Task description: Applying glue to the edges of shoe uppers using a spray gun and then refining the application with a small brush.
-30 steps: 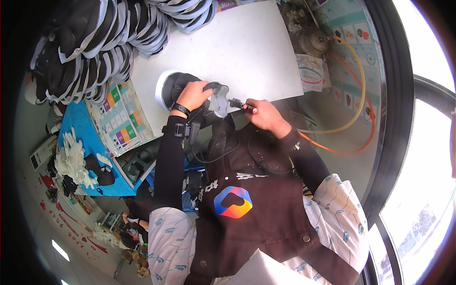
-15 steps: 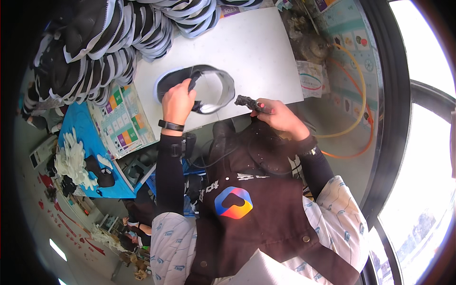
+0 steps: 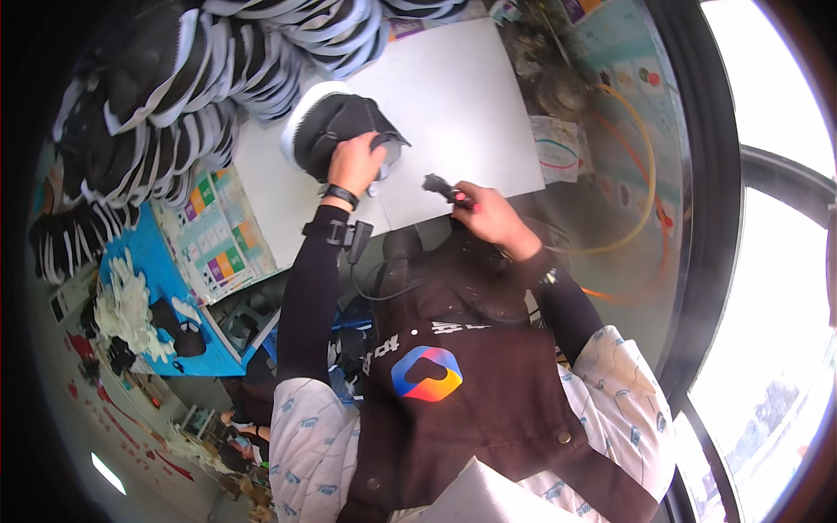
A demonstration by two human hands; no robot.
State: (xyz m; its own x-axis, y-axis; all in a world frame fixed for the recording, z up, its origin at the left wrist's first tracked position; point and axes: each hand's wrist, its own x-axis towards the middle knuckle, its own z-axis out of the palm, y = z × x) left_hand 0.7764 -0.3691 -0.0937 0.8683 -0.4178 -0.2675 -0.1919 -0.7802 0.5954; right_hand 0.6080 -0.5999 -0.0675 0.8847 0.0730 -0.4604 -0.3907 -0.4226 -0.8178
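Note:
A black shoe upper (image 3: 327, 131) with a white serrated edge lies tilted on the white tabletop, its lighter grey lining showing on the right. My left hand (image 3: 356, 166) is closed on the near side of this upper, with the thumb hidden in part. Off to the right, above the table's front edge, my right hand (image 3: 493, 218) grips a brush (image 3: 443, 186) with a dark, clumped head and some red on its handle. The brush head points up and left toward the upper, apart from it.
Piles of similar black uppers (image 3: 253, 70) crowd the table's far left. A blue surface (image 3: 218, 340) at left carries white gloves (image 3: 131, 305). Yellow (image 3: 651, 174) and orange hoses hang at right beside a dark-framed window. The white tabletop (image 3: 462, 96) ends just before my apron.
My left hand has moved the upper away from me and turned it, so its black outer side shows instead of the open loop. The brush has shifted slightly left in my right hand.

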